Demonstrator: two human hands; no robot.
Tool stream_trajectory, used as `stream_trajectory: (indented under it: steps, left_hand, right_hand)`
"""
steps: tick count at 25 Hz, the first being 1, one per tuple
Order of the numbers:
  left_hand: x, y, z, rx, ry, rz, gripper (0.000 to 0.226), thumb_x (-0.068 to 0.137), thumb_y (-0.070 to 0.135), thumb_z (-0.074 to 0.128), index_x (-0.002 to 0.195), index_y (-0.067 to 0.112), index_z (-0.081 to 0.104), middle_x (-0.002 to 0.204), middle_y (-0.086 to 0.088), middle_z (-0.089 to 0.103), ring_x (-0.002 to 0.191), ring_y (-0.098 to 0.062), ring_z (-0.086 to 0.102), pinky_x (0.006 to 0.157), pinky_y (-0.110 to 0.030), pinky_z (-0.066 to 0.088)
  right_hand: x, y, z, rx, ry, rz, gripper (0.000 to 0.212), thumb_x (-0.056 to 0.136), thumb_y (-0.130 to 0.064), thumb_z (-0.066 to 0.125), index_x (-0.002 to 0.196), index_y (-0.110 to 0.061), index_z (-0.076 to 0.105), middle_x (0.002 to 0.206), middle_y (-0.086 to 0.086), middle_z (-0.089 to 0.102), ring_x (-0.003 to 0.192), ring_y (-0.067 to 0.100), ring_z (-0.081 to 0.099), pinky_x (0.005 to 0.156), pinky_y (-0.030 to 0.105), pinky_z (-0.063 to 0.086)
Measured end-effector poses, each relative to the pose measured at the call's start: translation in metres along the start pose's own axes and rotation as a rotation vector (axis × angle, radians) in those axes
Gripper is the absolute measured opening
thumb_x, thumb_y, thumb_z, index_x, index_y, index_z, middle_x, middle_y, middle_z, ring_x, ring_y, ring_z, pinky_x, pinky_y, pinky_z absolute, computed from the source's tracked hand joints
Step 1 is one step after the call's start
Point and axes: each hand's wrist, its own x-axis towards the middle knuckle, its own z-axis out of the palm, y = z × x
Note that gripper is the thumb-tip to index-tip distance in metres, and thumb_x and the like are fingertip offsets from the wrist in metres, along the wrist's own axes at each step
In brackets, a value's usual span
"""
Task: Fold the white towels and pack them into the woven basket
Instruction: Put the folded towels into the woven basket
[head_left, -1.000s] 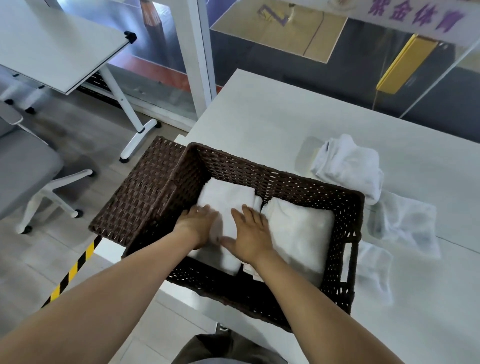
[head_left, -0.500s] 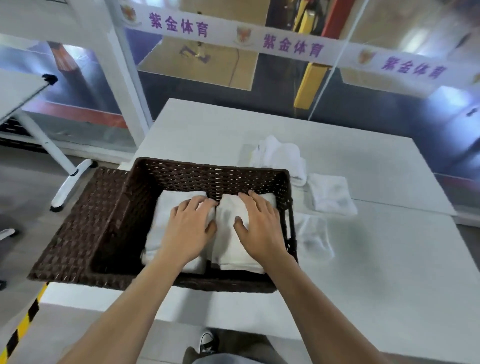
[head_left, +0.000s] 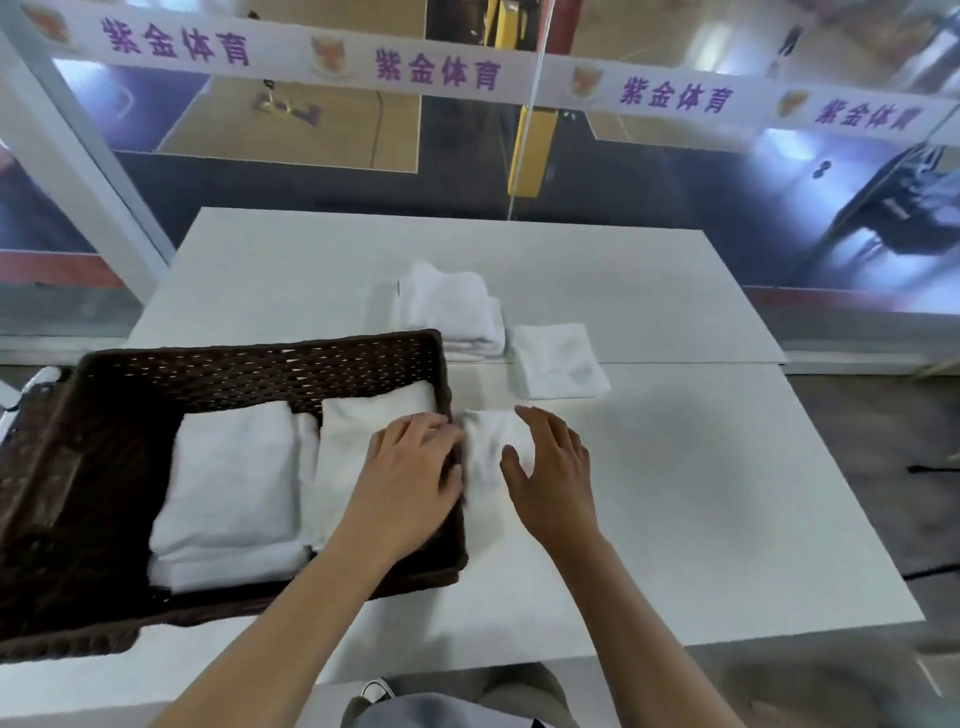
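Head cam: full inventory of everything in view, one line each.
woven basket: 1, dark brown, table's left edge
folded towels in basket: 2 piles, white, side by side
loose towel: 1, white, on table beside basket's right wall
towel stack: 1, white, behind basket
flat towel: 1, white, right of stack
table: 1, white, seam across
banner: 1, white, purple characters, on glass behind
left hand: 1, over basket's right wall
right hand: 1, at loose towel's right edge

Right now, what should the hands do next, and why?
Probably grab the loose towel beside the woven basket and fold it: it lies unpacked on the table, the right hand is over it and the left hand is close by.
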Motion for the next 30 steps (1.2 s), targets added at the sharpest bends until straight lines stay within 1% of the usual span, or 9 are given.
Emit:
stream_trajectory:
  steps: [6,10,13,16,19,22,26,28,30]
  left_hand:
    - [0.044,0.075,0.042,0.025,-0.006,-0.038,0.040,0.087,0.036,0.041,0.116,0.022,0.065,0.126,0.000,0.059,0.124,-0.026,0.052,0.104,-0.042,0.042]
    - [0.064,0.087,0.099,0.015,-0.249,-0.224,0.042,0.095,0.031,0.051,0.136,0.026,0.051,0.148,0.003,0.042,0.137,-0.024,0.038,0.111,-0.040,0.031]
    - [0.072,0.083,0.142,0.019,-0.398,-0.373,0.052,0.098,0.031,0.047,0.148,0.028,0.035,0.163,0.004,0.021,0.148,-0.023,0.021,0.117,-0.040,0.022]
    - [0.080,0.078,0.168,0.055,-0.447,-0.431,0.058,0.098,0.028,0.046,0.153,0.028,0.027,0.167,0.005,0.011,0.150,-0.026,0.016,0.118,-0.043,0.020]
    - [0.098,0.071,0.181,0.125,-0.424,-0.428,0.062,0.099,0.026,0.046,0.155,0.029,0.021,0.167,0.004,0.005,0.152,-0.028,0.010,0.120,-0.044,0.018]
    - [0.104,0.059,0.196,0.090,-0.457,-0.497,0.065,0.098,0.024,0.050,0.155,0.037,0.020,0.167,0.002,0.007,0.152,-0.032,0.007,0.121,-0.048,0.017]
    - [0.070,0.061,0.223,0.033,-0.533,-0.603,0.049,0.100,0.038,0.047,0.147,0.028,0.035,0.150,-0.001,0.038,0.136,-0.029,0.036,0.110,-0.044,0.034]
    - [0.058,0.069,0.233,0.034,-0.469,-0.650,0.043,0.100,0.041,0.046,0.139,0.024,0.042,0.137,-0.003,0.048,0.124,-0.028,0.045,0.100,-0.040,0.040]
    - [0.056,0.074,0.236,0.001,-0.444,-0.688,0.038,0.099,0.041,0.048,0.132,0.023,0.045,0.129,-0.002,0.053,0.118,-0.027,0.050,0.095,-0.039,0.042]
  right_hand:
    - [0.025,0.087,-0.007,-0.036,-0.176,0.018,0.048,0.092,-0.024,0.062,0.140,-0.024,0.054,0.140,-0.003,0.056,0.124,0.025,0.054,0.103,0.038,0.040]
    - [0.041,0.139,0.010,-0.105,-0.394,-0.062,0.051,0.091,-0.027,0.060,0.142,-0.024,0.053,0.145,-0.001,0.055,0.127,0.028,0.055,0.104,0.041,0.042]
    - [0.052,0.167,0.025,-0.237,-0.656,-0.199,0.063,0.097,-0.036,0.053,0.157,-0.031,0.032,0.165,0.000,0.029,0.149,0.023,0.031,0.119,0.040,0.025]
    - [0.052,0.189,0.036,-0.338,-0.806,-0.299,0.064,0.102,-0.040,0.045,0.160,-0.036,0.018,0.170,-0.005,0.010,0.156,0.018,0.011,0.124,0.044,0.010]
    - [0.046,0.209,0.036,-0.302,-0.763,-0.341,0.052,0.103,-0.039,0.042,0.154,-0.037,0.034,0.167,-0.009,0.024,0.153,0.016,0.022,0.123,0.049,0.008]
    - [0.049,0.232,0.030,-0.298,-0.604,-0.371,0.040,0.101,-0.041,0.039,0.135,-0.030,0.058,0.155,-0.010,0.047,0.146,0.013,0.040,0.122,0.051,0.015]
    - [0.059,0.239,0.022,-0.329,-0.608,-0.264,0.038,0.099,-0.034,0.049,0.134,-0.025,0.060,0.153,-0.010,0.048,0.147,0.013,0.036,0.122,0.048,0.013]
    - [0.069,0.234,0.017,-0.265,-0.575,-0.234,0.033,0.095,-0.033,0.057,0.126,-0.025,0.065,0.144,-0.007,0.056,0.139,0.019,0.046,0.118,0.045,0.025]
    - [0.102,0.228,0.013,-0.181,-0.454,-0.121,0.030,0.091,-0.033,0.062,0.119,-0.022,0.065,0.128,0.002,0.063,0.122,0.028,0.058,0.104,0.044,0.039]
